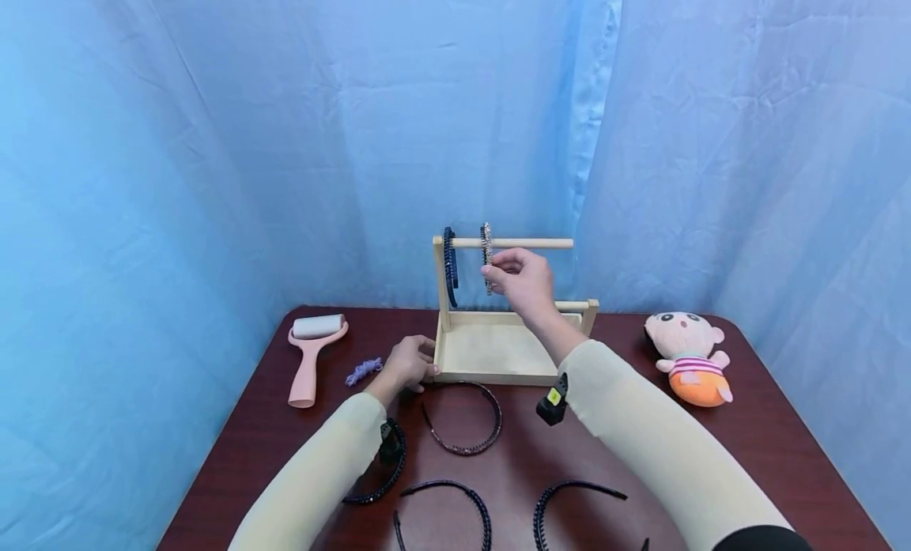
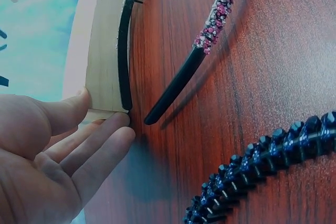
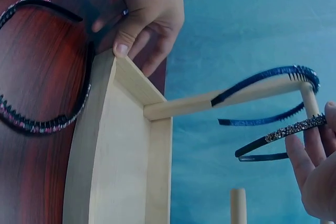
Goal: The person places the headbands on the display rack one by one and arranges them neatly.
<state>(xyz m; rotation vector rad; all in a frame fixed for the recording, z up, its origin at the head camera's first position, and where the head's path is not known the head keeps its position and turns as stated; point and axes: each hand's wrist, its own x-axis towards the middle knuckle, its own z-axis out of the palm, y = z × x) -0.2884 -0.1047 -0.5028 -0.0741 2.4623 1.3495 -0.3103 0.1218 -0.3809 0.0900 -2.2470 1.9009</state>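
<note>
My right hand [image 1: 523, 282] pinches a headband studded with pale stones [image 3: 294, 129] between thumb and fingers, at the upper rod [image 1: 534, 243] of a wooden rack. The headband's arch lies over the rod and its black ends hang down. Left of it on the same rod, against the upright, hang dark blue headbands [image 1: 450, 266]. My left hand [image 1: 409, 363] grips the front left corner of the rack's tray [image 1: 494, 345], thumb on the rim and fingers round the outside. Just in front lies a headband with pink and silver beads [image 2: 218, 17].
Nearer on the table lie several dark headbands, one with faceted navy beads [image 2: 262, 158] by the left forearm and another [image 1: 541, 511] at front right. A pink lint roller [image 1: 308, 369] and purple cord [image 1: 364, 371] are left; a plush doll [image 1: 690, 361] lies right.
</note>
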